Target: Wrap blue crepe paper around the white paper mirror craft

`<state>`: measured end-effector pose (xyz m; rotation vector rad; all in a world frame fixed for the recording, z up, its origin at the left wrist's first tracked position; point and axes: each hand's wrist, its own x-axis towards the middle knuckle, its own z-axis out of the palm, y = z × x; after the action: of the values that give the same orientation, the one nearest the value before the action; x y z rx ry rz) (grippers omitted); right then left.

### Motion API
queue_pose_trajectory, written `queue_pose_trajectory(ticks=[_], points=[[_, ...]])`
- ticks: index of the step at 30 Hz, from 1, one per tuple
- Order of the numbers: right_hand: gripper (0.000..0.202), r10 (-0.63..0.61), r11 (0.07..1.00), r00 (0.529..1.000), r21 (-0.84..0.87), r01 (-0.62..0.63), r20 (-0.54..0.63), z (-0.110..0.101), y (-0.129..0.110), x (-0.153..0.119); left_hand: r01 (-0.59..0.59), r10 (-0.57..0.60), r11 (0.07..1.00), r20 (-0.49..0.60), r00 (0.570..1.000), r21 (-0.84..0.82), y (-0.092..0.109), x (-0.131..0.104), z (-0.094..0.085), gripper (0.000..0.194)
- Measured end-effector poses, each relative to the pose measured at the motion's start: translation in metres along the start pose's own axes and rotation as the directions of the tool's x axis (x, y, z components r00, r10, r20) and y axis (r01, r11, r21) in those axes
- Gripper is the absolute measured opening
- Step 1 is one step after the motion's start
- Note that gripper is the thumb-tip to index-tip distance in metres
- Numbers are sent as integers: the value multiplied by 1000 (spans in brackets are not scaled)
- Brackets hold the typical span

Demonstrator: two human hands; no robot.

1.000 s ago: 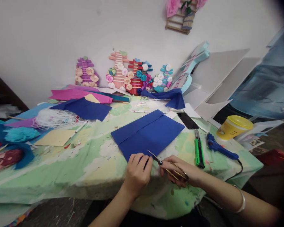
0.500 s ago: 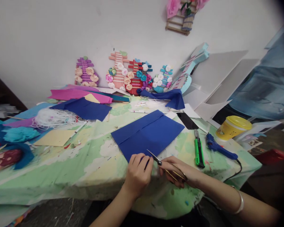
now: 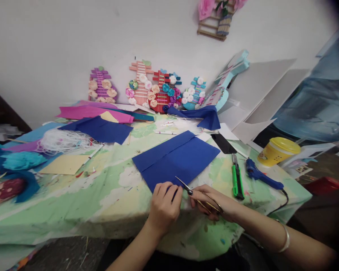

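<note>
A dark blue sheet of paper [image 3: 183, 156] with a crease across it lies in front of me. My left hand [image 3: 165, 199] grips its near edge with curled fingers. Gold-handled scissors [image 3: 211, 203] are in my right hand [image 3: 210, 201], with fingers through and around the loops. Their thin blades lie over the sheet's near edge, pointing up and left, just right of my left fingers. Whether the paper sits between the blades is hard to make out.
Right of the sheet lie a black phone [image 3: 223, 144], a green utility knife [image 3: 237, 178], a blue glue gun [image 3: 261, 175] and a yellow-lidded tub [image 3: 279, 150]. To the left are white string [image 3: 64, 141] and more blue paper [image 3: 101, 129]. Decorated paper instruments [image 3: 161, 90] lean on the wall.
Almost nothing differs. Both hands, the scissors and the blue paper keep nearly the same place; the view has shifted very slightly.
</note>
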<state>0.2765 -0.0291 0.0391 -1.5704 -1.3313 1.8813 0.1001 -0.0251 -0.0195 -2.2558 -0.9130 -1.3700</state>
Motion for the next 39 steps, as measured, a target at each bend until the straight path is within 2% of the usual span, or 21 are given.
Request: queue_pose_trajectory(ticks=[12, 22, 28, 32, 39], points=[[53, -13, 1000, 1000, 20, 13, 2, 1, 4, 0, 3, -3, 1000, 19, 1000, 10, 0, -1, 2, 16], [52, -19, 998, 1000, -60, 18, -12, 0, 11, 2, -3, 3, 1000, 7, 1000, 29, -1, -1, 2, 17], [55, -100, 987, 995, -121, 101, 21, -2, 17, 6, -6, 5, 1000, 17, 1000, 21, -1, -3, 2, 17], [54, -107, 980, 993, -162, 112, 40, -4, 20, 7, -8, 8, 1000, 7, 1000, 26, -1, -1, 1, 17], [58, -116, 978, 993, -172, 114, -7, 2, 12, 1, -15, 15, 999, -8, 1000, 29, 0, 0, 1, 17]])
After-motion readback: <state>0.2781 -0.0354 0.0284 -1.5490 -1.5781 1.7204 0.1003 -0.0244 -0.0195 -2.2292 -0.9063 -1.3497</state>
